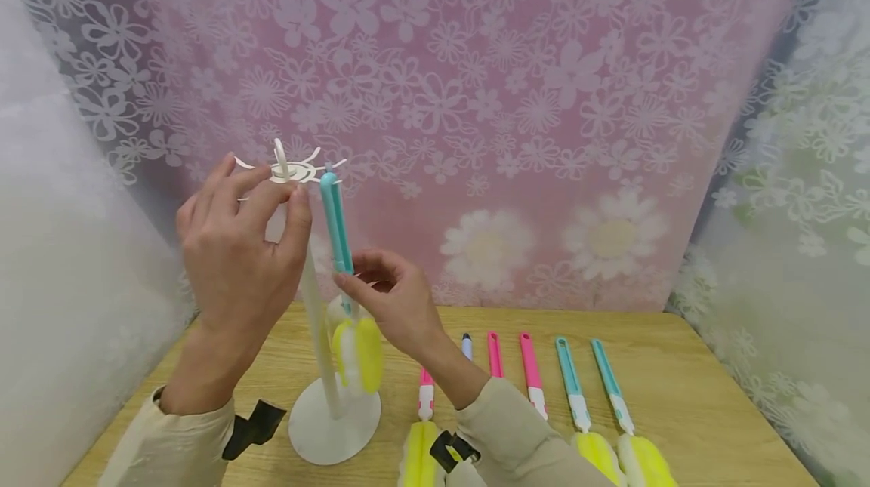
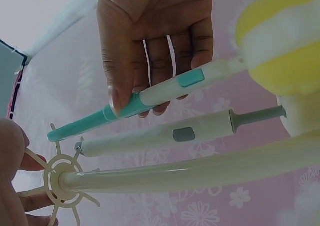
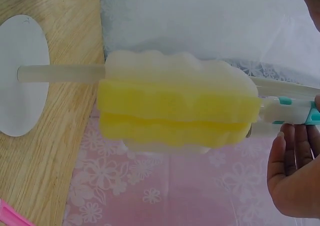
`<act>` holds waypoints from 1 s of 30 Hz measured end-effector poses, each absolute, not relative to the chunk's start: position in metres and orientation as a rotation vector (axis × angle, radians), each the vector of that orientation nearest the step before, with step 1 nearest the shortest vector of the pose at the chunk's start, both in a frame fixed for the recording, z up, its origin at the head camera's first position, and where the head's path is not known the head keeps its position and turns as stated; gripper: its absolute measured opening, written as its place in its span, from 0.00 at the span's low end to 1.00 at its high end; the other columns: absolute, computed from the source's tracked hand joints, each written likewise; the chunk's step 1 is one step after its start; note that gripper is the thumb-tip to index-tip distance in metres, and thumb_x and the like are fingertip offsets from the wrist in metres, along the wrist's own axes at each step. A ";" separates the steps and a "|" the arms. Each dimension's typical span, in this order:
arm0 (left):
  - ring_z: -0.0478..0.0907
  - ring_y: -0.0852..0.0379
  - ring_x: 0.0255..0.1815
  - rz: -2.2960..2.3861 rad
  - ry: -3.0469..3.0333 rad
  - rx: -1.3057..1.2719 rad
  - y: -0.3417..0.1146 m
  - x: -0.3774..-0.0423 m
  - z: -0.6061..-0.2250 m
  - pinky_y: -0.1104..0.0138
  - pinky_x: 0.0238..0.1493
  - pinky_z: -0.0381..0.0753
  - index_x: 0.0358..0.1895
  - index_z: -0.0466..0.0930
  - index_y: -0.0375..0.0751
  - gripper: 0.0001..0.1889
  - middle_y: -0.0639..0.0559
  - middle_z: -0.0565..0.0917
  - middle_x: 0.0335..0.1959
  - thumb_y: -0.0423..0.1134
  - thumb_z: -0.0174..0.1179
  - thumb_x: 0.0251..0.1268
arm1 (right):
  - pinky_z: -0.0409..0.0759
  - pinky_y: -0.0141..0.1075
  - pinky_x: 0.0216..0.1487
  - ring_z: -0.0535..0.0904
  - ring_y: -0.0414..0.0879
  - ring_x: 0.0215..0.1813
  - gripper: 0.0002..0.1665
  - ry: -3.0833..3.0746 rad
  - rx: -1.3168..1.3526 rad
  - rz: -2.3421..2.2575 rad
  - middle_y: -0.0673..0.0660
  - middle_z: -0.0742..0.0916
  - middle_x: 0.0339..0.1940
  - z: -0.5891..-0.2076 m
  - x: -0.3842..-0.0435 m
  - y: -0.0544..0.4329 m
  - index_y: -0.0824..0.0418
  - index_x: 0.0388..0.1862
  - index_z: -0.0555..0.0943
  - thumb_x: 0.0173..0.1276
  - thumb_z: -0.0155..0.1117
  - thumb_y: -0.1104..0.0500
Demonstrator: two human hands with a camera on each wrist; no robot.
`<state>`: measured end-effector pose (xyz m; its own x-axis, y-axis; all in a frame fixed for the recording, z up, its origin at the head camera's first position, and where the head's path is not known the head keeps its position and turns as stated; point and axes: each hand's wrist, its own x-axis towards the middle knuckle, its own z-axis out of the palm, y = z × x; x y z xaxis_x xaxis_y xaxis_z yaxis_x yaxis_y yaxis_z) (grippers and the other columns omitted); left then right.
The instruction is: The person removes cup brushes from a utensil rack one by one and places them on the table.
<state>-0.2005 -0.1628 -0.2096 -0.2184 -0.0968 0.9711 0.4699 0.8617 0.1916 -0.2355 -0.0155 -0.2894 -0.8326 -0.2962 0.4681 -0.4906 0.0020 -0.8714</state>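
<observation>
A white rack [image 1: 316,321] stands on a round base, with curved hooks around its top ring [image 2: 49,178]. My left hand [image 1: 241,245] holds this hooked top, its fingers and thumb at the ring's edge. To the right of the pole, my right hand [image 1: 401,306] pinches a sponge bottle brush [image 1: 335,215] with a teal handle. Its handle's top end is at a hook, but I cannot tell whether it hangs there. The yellow and white sponge head [image 3: 180,104] points down. A white brush with a grey button [image 2: 155,138] hangs beside the pole.
On the wooden table [image 1: 707,389] at right lie several brushes: pink-handled ones [image 1: 530,362], teal-handled ones [image 1: 569,374], and one with a pale blue handle [image 1: 467,346]. The round base [image 1: 333,434] sits near the table's left. A flowered curtain [image 1: 510,132] hangs behind.
</observation>
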 end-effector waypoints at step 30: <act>0.71 0.41 0.62 -0.545 -1.726 -0.260 -0.159 -0.199 -0.209 0.43 0.58 0.62 0.28 0.81 0.35 0.18 0.35 0.82 0.41 0.46 0.48 0.63 | 0.79 0.37 0.47 0.82 0.48 0.40 0.11 -1.882 0.664 1.756 0.55 0.86 0.37 -0.286 -0.236 0.104 0.67 0.44 0.82 0.63 0.66 0.65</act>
